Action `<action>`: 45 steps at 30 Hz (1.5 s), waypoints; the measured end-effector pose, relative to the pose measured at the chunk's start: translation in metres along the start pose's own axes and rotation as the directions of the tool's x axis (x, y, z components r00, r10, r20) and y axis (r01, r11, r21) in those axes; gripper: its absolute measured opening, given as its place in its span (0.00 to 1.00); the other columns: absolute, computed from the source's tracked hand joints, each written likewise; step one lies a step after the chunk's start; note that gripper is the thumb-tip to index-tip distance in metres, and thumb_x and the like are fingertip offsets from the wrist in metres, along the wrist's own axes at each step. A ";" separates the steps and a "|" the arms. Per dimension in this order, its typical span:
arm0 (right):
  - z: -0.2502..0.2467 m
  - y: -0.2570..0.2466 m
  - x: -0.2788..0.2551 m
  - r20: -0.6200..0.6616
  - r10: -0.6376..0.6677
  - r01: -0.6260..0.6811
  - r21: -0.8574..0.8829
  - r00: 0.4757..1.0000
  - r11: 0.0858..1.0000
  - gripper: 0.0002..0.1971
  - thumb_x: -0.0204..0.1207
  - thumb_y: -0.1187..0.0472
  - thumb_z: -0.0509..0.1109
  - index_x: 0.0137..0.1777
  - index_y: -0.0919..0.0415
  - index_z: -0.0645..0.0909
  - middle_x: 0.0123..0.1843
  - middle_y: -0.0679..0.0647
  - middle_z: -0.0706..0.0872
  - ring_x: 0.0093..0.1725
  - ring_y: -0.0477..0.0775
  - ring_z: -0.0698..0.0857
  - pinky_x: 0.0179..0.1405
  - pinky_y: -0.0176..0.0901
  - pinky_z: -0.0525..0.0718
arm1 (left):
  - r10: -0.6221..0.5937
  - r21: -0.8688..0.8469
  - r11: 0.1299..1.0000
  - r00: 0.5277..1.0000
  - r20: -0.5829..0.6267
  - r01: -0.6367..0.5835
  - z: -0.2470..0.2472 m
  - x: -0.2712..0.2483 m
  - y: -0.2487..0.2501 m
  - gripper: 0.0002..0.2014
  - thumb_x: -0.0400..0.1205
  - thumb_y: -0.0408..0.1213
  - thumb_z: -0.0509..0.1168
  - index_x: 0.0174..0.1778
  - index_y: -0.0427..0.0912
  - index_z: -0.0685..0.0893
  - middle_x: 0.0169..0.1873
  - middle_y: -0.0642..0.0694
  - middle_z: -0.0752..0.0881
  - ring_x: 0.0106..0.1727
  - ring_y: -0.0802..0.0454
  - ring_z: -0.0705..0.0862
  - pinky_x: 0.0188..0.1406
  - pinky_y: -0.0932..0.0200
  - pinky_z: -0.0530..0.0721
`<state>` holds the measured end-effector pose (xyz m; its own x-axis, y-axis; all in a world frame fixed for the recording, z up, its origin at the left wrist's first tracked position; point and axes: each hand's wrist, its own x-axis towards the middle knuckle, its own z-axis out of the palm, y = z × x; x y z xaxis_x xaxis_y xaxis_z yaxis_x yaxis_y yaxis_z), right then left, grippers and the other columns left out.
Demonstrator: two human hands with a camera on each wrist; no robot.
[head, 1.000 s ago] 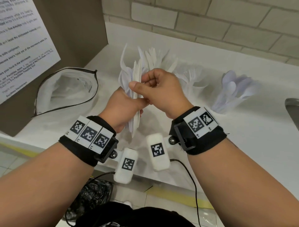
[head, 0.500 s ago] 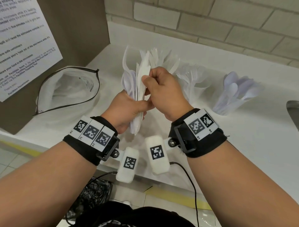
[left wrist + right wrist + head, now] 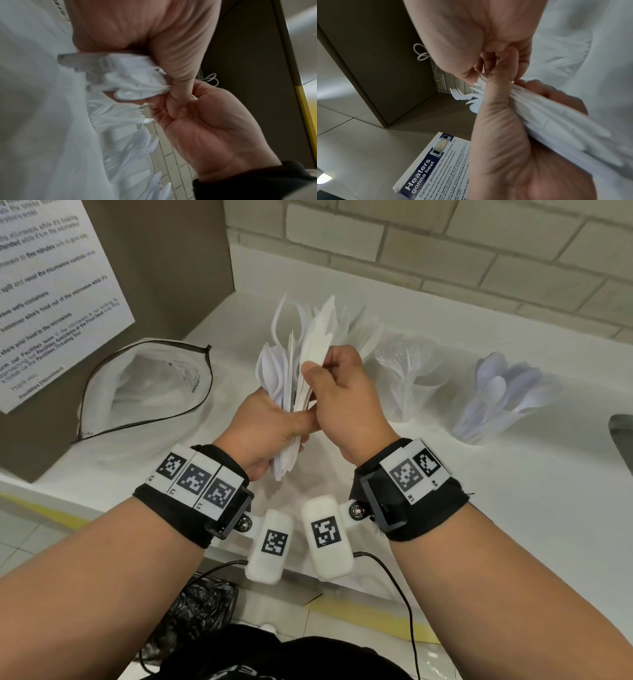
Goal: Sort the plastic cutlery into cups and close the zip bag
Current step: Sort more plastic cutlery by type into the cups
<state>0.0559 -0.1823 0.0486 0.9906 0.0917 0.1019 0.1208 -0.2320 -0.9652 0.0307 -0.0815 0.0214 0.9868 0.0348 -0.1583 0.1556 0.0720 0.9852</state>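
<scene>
Head view: sorting step, still going. Left hand point(image 3: 263, 429) wrapped tight round a mixed bunch of cutlery point(image 3: 291, 371). Right hand point(image 3: 346, 402) pinching one knife point(image 3: 313, 361) out of that bunch. Next: pull it free without dragging others, then drop it in the knife cup behind the bunch. Fork cup point(image 3: 411, 385) and spoon cup point(image 3: 493, 405) right of the bunch. Zip bag point(image 3: 144, 392) left of it, open, on the white tabletop point(image 3: 513, 508). Brick wall point(image 3: 445, 251) behind.

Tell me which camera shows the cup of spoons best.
The head view: the cup of spoons stands whole at the far right of the counter. The left wrist view catches only blurred spoon bowls at its lower edge; I cannot find it in the right wrist view.
</scene>
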 end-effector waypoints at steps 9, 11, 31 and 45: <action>0.006 0.003 0.002 0.056 0.035 -0.034 -0.011 0.998 0.999 0.14 0.74 0.50 0.65 0.47 0.62 0.78 0.43 0.60 0.85 0.47 0.67 0.86 0.50 0.68 0.85 | -0.002 0.017 1.000 1.000 0.007 0.002 -0.002 0.001 -0.002 0.12 0.68 0.21 0.72 0.42 0.41 0.85 0.25 0.47 0.82 0.24 0.52 0.80 0.26 0.58 0.81; 0.006 0.003 0.004 0.043 0.055 -0.056 0.021 0.998 0.998 0.13 0.74 0.49 0.62 0.46 0.59 0.77 0.43 0.59 0.86 0.48 0.65 0.86 0.53 0.68 0.84 | 0.000 0.036 0.999 1.000 0.011 0.000 -0.002 0.000 -0.003 0.12 0.68 0.22 0.74 0.42 0.41 0.84 0.27 0.47 0.83 0.26 0.52 0.81 0.28 0.57 0.82; 0.000 -0.014 0.020 -0.219 0.114 0.014 0.508 0.969 0.861 0.04 0.87 0.61 0.56 0.51 0.61 0.68 0.31 0.55 0.77 0.25 0.52 0.81 0.27 0.45 0.83 | 0.037 0.022 0.999 0.998 0.054 -0.039 0.006 0.003 -0.002 0.11 0.69 0.27 0.78 0.36 0.43 0.82 0.22 0.50 0.81 0.23 0.53 0.76 0.24 0.58 0.76; -0.022 -0.007 0.011 -0.072 0.183 -0.171 0.154 0.980 0.973 0.12 0.74 0.52 0.75 0.37 0.56 0.75 0.27 0.49 0.73 0.21 0.47 0.69 0.18 0.37 0.66 | 0.027 0.026 0.999 0.999 -0.022 -0.026 -0.005 0.007 0.000 0.11 0.72 0.28 0.77 0.40 0.44 0.81 0.19 0.54 0.78 0.21 0.56 0.76 0.24 0.60 0.79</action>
<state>0.0669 -0.2006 0.0616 0.9980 -0.0228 -0.0597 -0.0615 -0.0923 -0.9938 0.0376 -0.0762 0.0199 0.9894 0.0583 -0.1334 0.1308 0.0449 0.9904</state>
